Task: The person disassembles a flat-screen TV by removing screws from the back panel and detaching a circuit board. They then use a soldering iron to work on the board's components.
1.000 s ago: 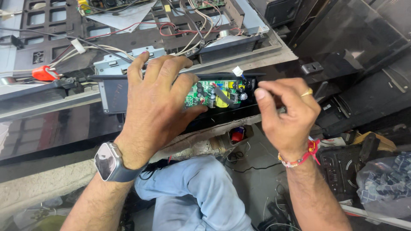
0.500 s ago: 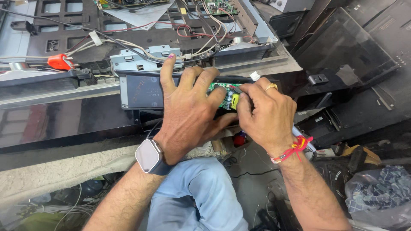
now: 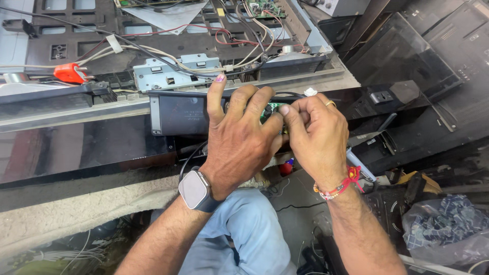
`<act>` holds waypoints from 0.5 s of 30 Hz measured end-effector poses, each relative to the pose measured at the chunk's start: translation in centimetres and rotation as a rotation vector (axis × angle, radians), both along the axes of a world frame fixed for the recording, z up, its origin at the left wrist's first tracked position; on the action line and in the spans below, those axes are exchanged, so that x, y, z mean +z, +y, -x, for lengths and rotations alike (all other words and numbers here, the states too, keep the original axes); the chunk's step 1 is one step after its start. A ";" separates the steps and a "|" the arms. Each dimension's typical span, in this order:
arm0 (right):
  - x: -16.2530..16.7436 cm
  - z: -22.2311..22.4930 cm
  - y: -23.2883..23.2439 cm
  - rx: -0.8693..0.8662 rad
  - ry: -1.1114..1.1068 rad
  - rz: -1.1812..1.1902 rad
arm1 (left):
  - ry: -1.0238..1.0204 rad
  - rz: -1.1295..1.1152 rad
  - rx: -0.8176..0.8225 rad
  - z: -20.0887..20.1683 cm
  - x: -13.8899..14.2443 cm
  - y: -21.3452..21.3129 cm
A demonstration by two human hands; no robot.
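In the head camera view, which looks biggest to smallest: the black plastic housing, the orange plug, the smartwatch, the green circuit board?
1. Black plastic housing
2. Smartwatch, though it is nearer the camera
3. Orange plug
4. Green circuit board, mostly covered by hands, so unsure

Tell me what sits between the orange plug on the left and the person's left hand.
In the head view, a grey metal bracket crossed by cables lies between the orange plug and the left hand, which rests on the black housing.

Electronics repair workshop. Evidence: opened appliance chassis (image 3: 168,30) with exposed wiring (image 3: 239,46) and circuit board (image 3: 265,9); dark detached panels (image 3: 407,56) stacked at right; loose cables on the floor (image 3: 71,254); rough concrete ledge (image 3: 86,203).
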State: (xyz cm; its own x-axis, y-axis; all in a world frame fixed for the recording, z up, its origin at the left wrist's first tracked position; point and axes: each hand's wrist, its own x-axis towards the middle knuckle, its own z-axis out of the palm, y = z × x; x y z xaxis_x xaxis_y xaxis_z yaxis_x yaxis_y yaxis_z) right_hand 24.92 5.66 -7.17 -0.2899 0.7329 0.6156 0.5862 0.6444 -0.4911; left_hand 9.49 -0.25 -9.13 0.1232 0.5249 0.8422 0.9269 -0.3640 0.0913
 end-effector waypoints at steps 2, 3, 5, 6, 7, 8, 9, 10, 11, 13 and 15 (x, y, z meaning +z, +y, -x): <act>-0.3 0.1 -0.1 0.017 0.018 -0.056 | 0.000 0.023 -0.013 0.2 -0.2 -0.2; -0.5 0.2 -0.1 0.023 0.027 -0.084 | 0.007 0.016 -0.014 0.3 -0.3 -0.3; -1.2 0.6 -0.3 -0.028 0.032 -0.156 | 0.018 -0.001 -0.017 0.6 -0.5 -0.3; -1.6 0.8 -0.3 -0.048 0.035 -0.191 | 0.018 0.000 -0.019 0.7 -0.5 -0.3; -2.0 1.0 -0.4 -0.058 0.045 -0.186 | 0.018 0.002 -0.023 0.9 -0.5 -0.3; -2.4 1.3 -0.5 -0.068 0.057 -0.181 | 0.018 0.005 -0.026 1.0 -0.6 -0.3; -2.7 1.5 -0.6 -0.073 0.070 -0.176 | 0.021 0.007 -0.022 1.2 -0.6 -0.4; -3.0 1.8 -0.7 -0.079 0.071 -0.198 | 0.025 0.008 -0.017 1.3 -0.5 -0.3; -3.3 2.1 -0.8 -0.087 0.073 -0.220 | 0.029 0.008 -0.014 1.4 -0.5 -0.3; -3.4 2.0 -0.9 -0.095 0.068 -0.244 | 0.035 0.004 -0.021 1.5 -0.5 -0.3; -3.2 1.4 -0.6 -0.090 0.059 -0.253 | 0.040 0.009 -0.017 1.5 -0.4 -0.2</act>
